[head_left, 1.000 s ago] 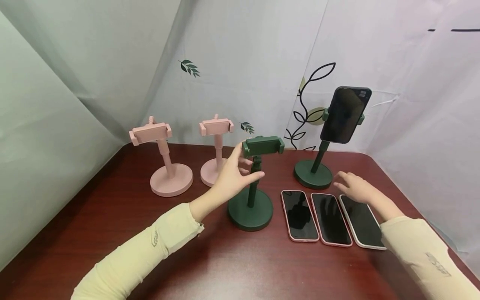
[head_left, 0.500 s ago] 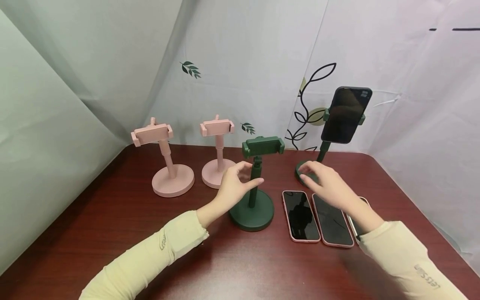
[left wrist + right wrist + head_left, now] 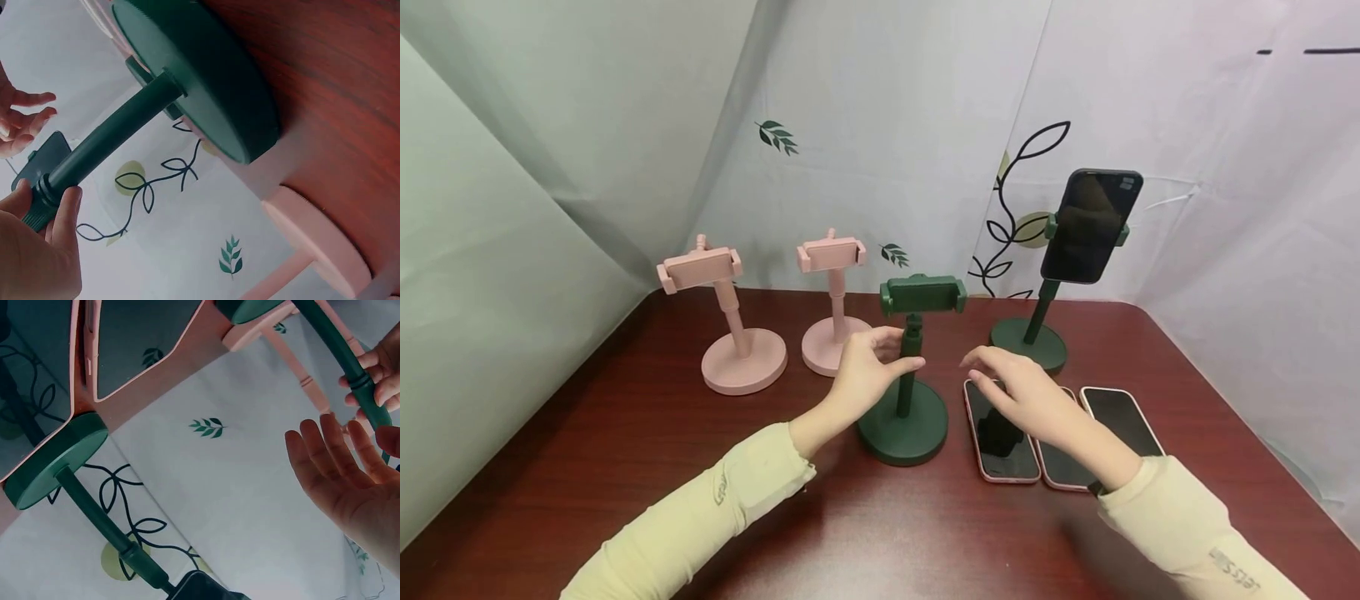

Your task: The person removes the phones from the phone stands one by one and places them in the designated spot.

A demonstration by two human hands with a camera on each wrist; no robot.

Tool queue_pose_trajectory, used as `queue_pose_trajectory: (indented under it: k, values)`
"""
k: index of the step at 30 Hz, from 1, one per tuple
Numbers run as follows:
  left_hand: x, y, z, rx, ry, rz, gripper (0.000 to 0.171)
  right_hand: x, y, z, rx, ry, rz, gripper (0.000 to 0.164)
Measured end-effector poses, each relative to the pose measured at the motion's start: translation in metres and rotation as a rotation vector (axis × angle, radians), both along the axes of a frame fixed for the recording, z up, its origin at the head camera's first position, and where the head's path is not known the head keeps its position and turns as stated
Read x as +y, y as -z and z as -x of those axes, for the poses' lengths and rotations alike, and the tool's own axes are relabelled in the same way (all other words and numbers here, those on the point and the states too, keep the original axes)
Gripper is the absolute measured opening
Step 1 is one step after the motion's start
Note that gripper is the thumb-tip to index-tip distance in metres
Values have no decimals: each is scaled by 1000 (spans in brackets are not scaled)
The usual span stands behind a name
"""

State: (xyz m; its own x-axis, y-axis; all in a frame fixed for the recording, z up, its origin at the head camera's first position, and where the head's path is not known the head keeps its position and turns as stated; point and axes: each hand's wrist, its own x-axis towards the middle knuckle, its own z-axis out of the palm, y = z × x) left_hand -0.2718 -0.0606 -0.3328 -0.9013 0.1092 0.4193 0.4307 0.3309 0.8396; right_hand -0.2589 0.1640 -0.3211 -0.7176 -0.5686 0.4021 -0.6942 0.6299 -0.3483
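Observation:
My left hand point(image 3: 861, 375) holds the post of the nearer green phone stand point(image 3: 904, 442), thumb and fingers on either side of it. In the left wrist view, its fingers point(image 3: 67, 215) lie around the ribbed part of the post point(image 3: 119, 131). The stand is upright, and its clamp point(image 3: 922, 295) has no phone in it. My right hand point(image 3: 1026, 396) hovers over the row of phones with fingers extended and slightly bent. Nothing is in its palm in the right wrist view. Beneath it lie a pink-edged phone point(image 3: 1003, 454) and a second one point(image 3: 1063, 467), partly covered by the forearm.
A white-edged phone point(image 3: 1122, 417) lies at the right of the row. Behind it, another green stand point(image 3: 1028, 343) carries a black phone point(image 3: 1092, 225). Two pink phone stands, the left one point(image 3: 745, 362) and the right one point(image 3: 831, 337), stand at the back left before a white cloth backdrop point(image 3: 887, 150).
My right hand has moved left from beside the far green stand to above the phones, nearing the held stand. My left hand has slid down from below the clamp onto the post.

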Motion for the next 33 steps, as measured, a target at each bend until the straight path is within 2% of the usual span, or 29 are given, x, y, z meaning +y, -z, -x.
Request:
queue_pose_trajectory:
  k: [4, 8, 14, 19, 23, 28, 33]
  values:
    - [3, -9, 6, 18, -1, 11, 32, 2, 0, 1, -9, -2, 5, 14]
    - [10, -20, 21, 6, -33, 25, 35, 3, 3, 1, -37, 4, 7, 14]
    - [23, -28, 58, -30, -54, 36, 35, 3, 3, 4, -56, -4, 12, 13]
    - [32, -26, 94, -4, -42, -24, 36, 6, -2, 6, -43, 12, 6, 12]
    - [38, -21, 114, 16, -53, -54, 36, 7, -4, 8, -53, 15, -2, 13]
    - [45, -12, 126, 30, -73, -39, 35, 9, -1, 7, -74, 13, 4, 13]
    - [54, -10, 129, 34, -128, -31, 37, 10, 1, 7, -82, 27, 11, 13]
